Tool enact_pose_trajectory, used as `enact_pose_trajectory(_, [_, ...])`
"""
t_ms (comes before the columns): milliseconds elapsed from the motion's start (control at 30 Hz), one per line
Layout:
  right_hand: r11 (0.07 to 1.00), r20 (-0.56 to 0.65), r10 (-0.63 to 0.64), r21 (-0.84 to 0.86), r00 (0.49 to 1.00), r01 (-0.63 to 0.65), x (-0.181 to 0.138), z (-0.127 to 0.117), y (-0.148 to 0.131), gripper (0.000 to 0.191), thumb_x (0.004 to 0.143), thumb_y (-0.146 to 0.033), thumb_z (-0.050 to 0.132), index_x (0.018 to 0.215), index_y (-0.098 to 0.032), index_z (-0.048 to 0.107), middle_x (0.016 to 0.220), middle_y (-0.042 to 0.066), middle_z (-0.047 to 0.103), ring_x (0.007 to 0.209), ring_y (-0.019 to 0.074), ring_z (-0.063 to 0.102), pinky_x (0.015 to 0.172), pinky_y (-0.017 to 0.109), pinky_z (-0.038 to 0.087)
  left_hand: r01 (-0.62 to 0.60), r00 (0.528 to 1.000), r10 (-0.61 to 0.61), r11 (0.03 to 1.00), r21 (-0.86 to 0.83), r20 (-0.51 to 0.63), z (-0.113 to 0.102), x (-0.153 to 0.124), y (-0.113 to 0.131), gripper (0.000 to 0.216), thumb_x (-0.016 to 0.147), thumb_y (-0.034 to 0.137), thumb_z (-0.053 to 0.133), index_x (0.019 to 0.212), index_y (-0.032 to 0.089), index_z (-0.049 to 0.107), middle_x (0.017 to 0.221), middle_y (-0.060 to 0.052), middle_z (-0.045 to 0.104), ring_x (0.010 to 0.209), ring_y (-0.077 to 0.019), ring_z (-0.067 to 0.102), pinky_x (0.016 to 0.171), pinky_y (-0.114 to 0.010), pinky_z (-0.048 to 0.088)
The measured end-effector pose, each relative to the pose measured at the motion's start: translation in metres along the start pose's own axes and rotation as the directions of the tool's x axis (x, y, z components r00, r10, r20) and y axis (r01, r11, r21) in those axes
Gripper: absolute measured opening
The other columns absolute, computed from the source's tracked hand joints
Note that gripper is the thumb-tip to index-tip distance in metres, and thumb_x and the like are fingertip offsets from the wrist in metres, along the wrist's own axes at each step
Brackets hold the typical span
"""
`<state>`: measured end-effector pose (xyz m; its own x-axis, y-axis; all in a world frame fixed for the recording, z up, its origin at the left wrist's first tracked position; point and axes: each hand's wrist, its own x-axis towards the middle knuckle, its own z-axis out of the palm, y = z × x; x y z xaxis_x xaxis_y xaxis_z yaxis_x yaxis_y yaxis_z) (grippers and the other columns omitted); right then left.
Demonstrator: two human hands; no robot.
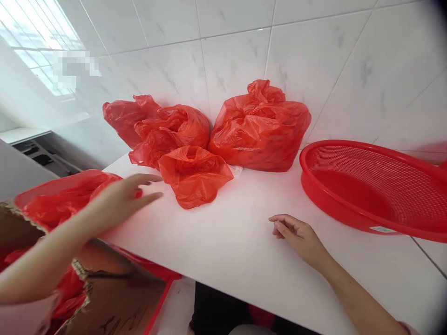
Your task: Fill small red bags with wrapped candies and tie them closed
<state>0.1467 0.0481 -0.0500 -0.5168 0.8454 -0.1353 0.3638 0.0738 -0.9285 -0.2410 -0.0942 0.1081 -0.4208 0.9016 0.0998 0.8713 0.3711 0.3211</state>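
Note:
My left hand [131, 195] reaches over the left part of the white table [223, 237], its fingers stretched apart with nothing between them. Just beyond its fingertips stands a small red plastic bag [197, 186], its mouth gaping toward me. My right hand [291, 235] hovers at or rests on the tabletop, fingers curled in and the thumb against them; whether anything small is inside I cannot make out. Left of the small bag, partly behind my left forearm, lies a red basin [31, 193] filled with crumpled red plastic bags [63, 200].
A large full red bag [260, 135] and other red bags [174, 125] lean by the tiled wall [237, 56]. A red perforated basket [349, 223] stands at right. Below the table's left edge is an open cardboard box [115, 298] with red plastic inside.

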Motion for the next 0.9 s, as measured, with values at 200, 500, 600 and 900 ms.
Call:
enact_pose_trajectory(200, [1.000,-0.043,-0.031,-0.002,0.999,0.031,-0.005,-0.010,0.002,0.039,0.091,-0.056,0.048,0.105,-0.023,0.064,0.082,0.003,0.061,0.082,0.0185,0.060,0.080,0.036,0.050,-0.252,0.953,0.172,0.907,0.338,0.247,0.072,0.064,0.055,0.067,0.076,0.042,0.065,0.132,0.007,0.052,0.121,-0.023,0.063,0.116,-0.0417,0.055,0.093,-0.049,0.043])
enact_pose_trajectory(500, [0.942,-0.231,-0.335,-0.112,0.914,0.316,-0.017,-0.005,-0.036,0.020,0.095,-0.036,0.051,0.104,-0.024,0.065,0.090,0.002,0.068,0.083,0.0158,0.064,0.077,0.029,0.051,-0.531,0.803,0.420,0.826,0.188,0.422,0.107,-0.031,0.137,0.043,0.086,0.036,0.060,0.124,0.015,0.059,0.096,-0.012,0.069,0.091,-0.0311,0.065,0.082,-0.043,0.049])
enact_pose_trajectory(600, [0.839,-0.193,-0.542,-0.180,0.818,0.514,-0.012,0.007,-0.068,0.017,0.095,-0.026,0.049,0.101,-0.023,0.065,0.094,0.002,0.069,0.087,0.0143,0.064,0.079,0.027,0.050,-0.574,0.762,0.477,0.811,0.113,0.438,0.106,-0.050,0.144,0.058,0.086,0.036,0.062,0.138,0.012,0.049,0.101,-0.013,0.069,0.095,-0.0318,0.063,0.085,-0.045,0.049])
enact_pose_trajectory(900, [0.800,0.256,-0.308,-0.452,0.916,0.395,0.079,0.079,-0.119,0.023,0.081,-0.004,0.053,0.093,-0.017,0.068,0.100,0.010,0.068,0.093,0.0252,0.062,0.076,0.036,0.049,-0.686,0.671,0.552,0.716,0.131,0.496,0.124,-0.073,0.129,0.028,0.081,0.028,0.068,0.107,0.017,0.067,0.097,-0.010,0.071,0.090,-0.0300,0.065,0.083,-0.045,0.052])
